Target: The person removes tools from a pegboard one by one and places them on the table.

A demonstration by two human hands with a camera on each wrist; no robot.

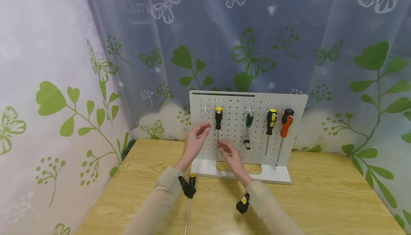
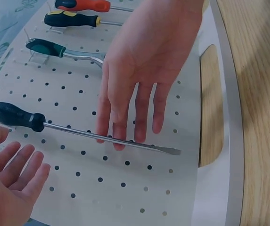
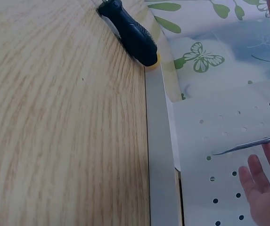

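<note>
A flat-blade screwdriver [image 1: 218, 119] with a black handle and yellow end hangs on the white pegboard [image 1: 232, 121]. My right hand [image 1: 232, 156] is at its lower shaft, straight fingers touching the metal near the flat tip [image 3: 233, 149]. In the left wrist view, the right hand [image 2: 139, 70] reaches down across the board, fingers extended. My left hand [image 1: 196, 140] is held left of the handle, fingers loosely bent and holding nothing. The left wrist view shows the left hand [image 2: 12, 174] just below the handle [image 2: 17, 115], palm up.
Right of it hang a green-handled ratchet [image 1: 248, 121], a black-and-yellow screwdriver [image 1: 271, 121] and an orange-and-black screwdriver [image 1: 286, 122]. A bare hook [image 1: 204, 109] is at upper left. Another black-handled screwdriver [image 3: 130, 35] lies on the wooden table [image 1: 324, 185] before the board's base.
</note>
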